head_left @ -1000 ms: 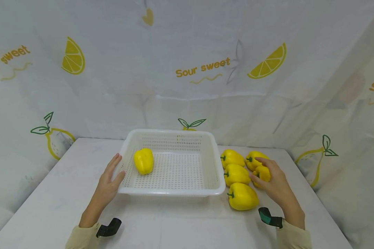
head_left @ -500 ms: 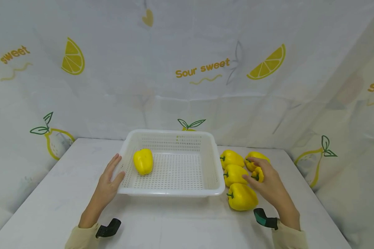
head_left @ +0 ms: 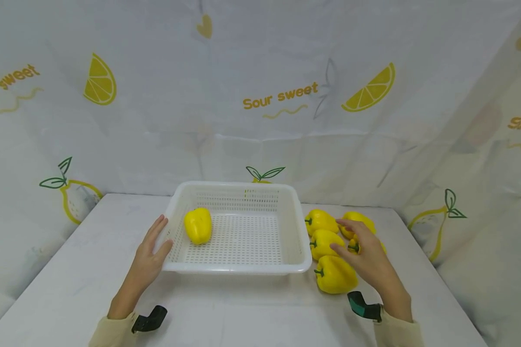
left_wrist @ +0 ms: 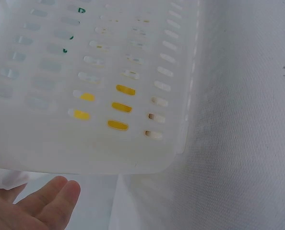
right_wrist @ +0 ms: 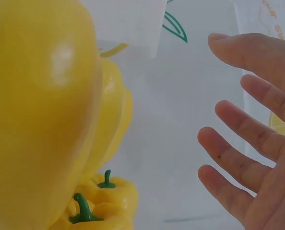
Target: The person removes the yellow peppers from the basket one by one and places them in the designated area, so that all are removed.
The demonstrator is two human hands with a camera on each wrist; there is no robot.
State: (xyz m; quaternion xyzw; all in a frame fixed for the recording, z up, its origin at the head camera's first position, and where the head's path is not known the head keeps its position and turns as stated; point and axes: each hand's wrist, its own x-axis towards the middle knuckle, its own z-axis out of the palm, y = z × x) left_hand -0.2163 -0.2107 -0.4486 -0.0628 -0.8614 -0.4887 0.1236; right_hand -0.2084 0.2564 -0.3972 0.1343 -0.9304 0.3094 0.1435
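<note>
A white perforated plastic basket (head_left: 239,268) stands on the table with one yellow bell pepper (head_left: 198,226) inside at its left. My left hand (head_left: 147,258) lies along the basket's left side, fingers extended; in the left wrist view its fingertips (left_wrist: 71,191) show by the rim, contact unclear. Right of the basket lie several yellow bell peppers, among them a front one (head_left: 336,275), a middle one (head_left: 326,243) and a back one (head_left: 321,220). Over this group my right hand (head_left: 366,253) hovers with fingers spread, holding nothing, and partly hides two peppers at the right.
The white tabletop (head_left: 243,308) extends in front of the basket and to both sides. A white curtain (head_left: 169,120) with lemon prints hangs behind the table. The near pepper (right_wrist: 41,96) fills the left of the right wrist view.
My right hand has moved left over the peppers, from the right pair toward the column beside the basket. The left hand, basket and peppers stay put.
</note>
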